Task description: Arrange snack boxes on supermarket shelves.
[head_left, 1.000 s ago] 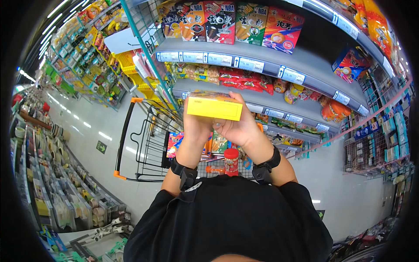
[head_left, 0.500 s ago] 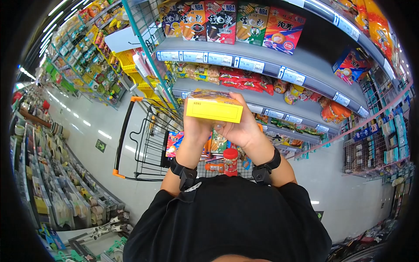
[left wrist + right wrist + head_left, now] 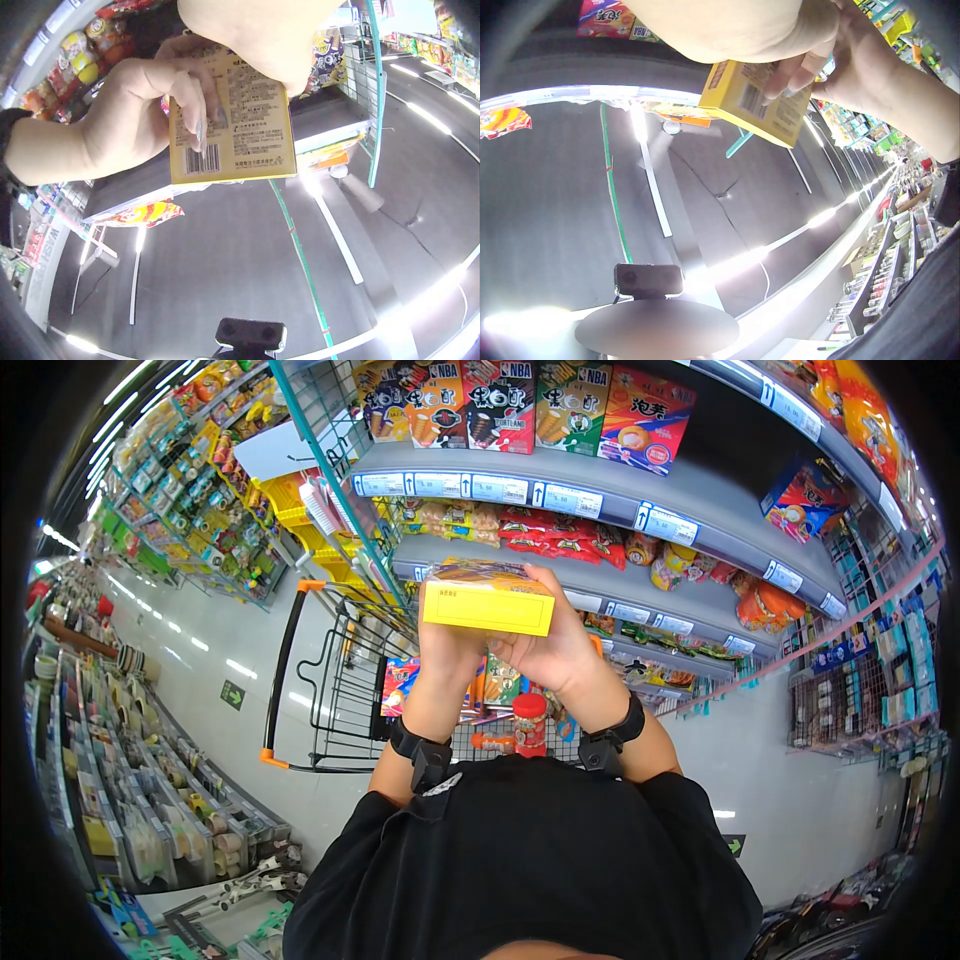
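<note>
The box (image 3: 487, 614) is between the hands (image 3: 449, 653) (image 3: 556, 648), before the shelf (image 3: 440, 458). Below, in the cart (image 3: 284, 670), the jar (image 3: 529, 726) is right of another box (image 3: 401, 680).

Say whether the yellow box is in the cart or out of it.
Out: the left grip and right grip hold the yellow box up between them, clear of the cart; both wrist views show ceiling beyond it.

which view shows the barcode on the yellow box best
The left wrist view: there the barcode is seen nearly square-on. The right wrist view shows it too, but at a slant; the head view misses it, showing only other sides of the box.
</note>
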